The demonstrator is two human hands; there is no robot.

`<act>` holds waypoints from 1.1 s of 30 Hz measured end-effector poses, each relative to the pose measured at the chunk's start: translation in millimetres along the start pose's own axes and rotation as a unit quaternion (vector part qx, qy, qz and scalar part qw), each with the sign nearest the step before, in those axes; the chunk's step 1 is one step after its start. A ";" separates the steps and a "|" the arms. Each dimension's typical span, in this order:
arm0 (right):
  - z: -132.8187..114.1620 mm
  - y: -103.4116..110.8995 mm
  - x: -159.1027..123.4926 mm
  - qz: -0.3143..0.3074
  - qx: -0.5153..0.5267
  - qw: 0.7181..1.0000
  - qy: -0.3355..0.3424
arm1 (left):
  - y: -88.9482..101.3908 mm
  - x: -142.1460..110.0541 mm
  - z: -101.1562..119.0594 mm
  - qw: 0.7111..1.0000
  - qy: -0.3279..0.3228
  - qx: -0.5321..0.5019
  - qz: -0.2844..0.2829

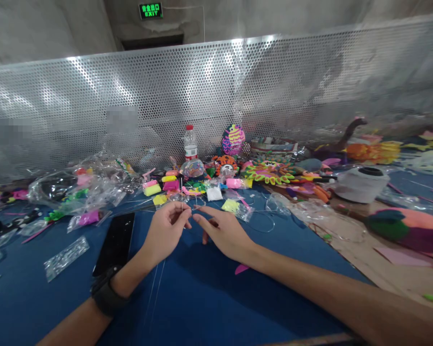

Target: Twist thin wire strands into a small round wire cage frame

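My left hand (pixel 168 228) is closed in a pinch on a thin needle (pixel 182 192), which stands upright above the fingertips. Clear thread (pixel 155 288) trails below this hand over the blue table surface. Close beside it, with fingertips almost meeting, my right hand (pixel 225 228) has its thumb and forefinger drawn together; whatever lies between them is too fine to make out. A loop of clear line (pixel 269 228) lies to the right. Under the right forearm shows a small magenta piece (pixel 241 269).
A black phone (pixel 115 242) and a clear blister sheet (pixel 65 257) lie left. Behind the hands are colourful clay packets (pixel 151 189), a bottle (pixel 190 144) and clay figures (pixel 270 170). At right, a white tape roll (pixel 362 185) sits on cardboard (pixel 341 245). Perforated metal panels (pixel 159 91) stand behind.
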State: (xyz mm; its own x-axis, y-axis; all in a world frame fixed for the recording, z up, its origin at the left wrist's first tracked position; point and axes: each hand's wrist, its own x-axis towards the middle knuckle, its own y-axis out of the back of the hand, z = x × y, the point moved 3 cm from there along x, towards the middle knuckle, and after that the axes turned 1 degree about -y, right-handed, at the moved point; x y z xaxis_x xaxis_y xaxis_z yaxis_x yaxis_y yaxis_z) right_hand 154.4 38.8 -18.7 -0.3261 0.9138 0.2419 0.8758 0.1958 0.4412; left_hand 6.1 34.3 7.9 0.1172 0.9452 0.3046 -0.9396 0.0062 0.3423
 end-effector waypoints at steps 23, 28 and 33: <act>7.8 -14.5 1.9 0.001 0.357 0.926 -0.123 | -6.9 -4.5 1.9 0.998 -0.037 0.042 -0.003; 7.8 -11.8 1.4 0.022 0.363 0.922 -0.131 | -7.2 -5.6 3.7 0.998 -0.040 0.050 -0.005; 5.7 -10.7 0.4 0.022 0.361 0.918 -0.161 | -6.4 -6.5 6.7 0.991 -0.077 0.108 -0.007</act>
State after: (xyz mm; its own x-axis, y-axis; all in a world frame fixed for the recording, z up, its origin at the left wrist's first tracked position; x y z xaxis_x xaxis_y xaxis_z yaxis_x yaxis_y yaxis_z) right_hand 146.9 39.2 -28.2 -0.2637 0.9618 -0.0739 0.9314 0.2339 -0.2790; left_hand 13.5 25.9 9.7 0.1930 0.8846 0.4245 -0.8485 -0.0667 0.5249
